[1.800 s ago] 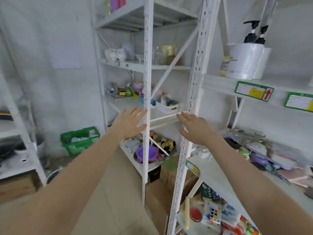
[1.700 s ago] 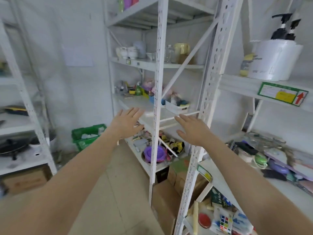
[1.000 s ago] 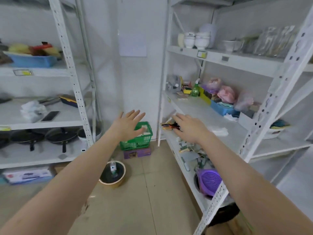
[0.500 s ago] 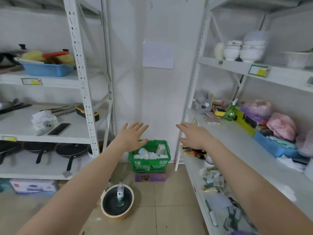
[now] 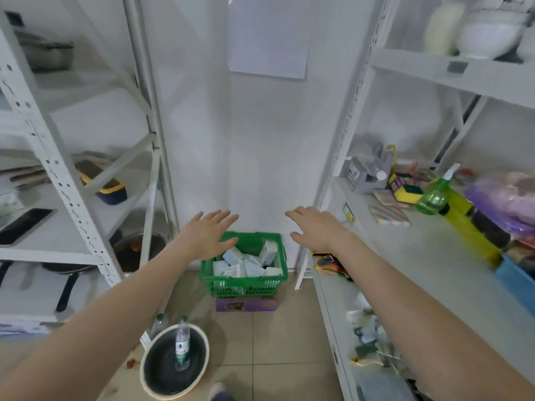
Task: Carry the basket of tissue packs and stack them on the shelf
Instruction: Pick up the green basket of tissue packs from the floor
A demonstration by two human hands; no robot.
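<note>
A green plastic basket [image 5: 246, 286] stands on the floor against the white back wall, on top of a flat purple box [image 5: 246, 305]. Several white and pale blue tissue packs [image 5: 246, 263] lie jumbled inside it. My left hand [image 5: 210, 234] is stretched out palm down, fingers apart, in front of the basket's left rim in the image and well short of it. My right hand [image 5: 314, 227] is held out the same way to the right, empty. The white shelf [image 5: 428, 256] runs along my right at waist height.
A round dark basin [image 5: 173, 366] with a water bottle [image 5: 182, 347] in it sits on the tiled floor at lower left. A white rack [image 5: 72, 192] on the left holds pans and tools. The right shelf carries a green spray bottle [image 5: 434, 195], sponges and bags.
My view has swung left from the right-hand racks to the aisle's end, then come closer to the basket, which now sits centred and larger. Both hands stay outstretched and empty.
</note>
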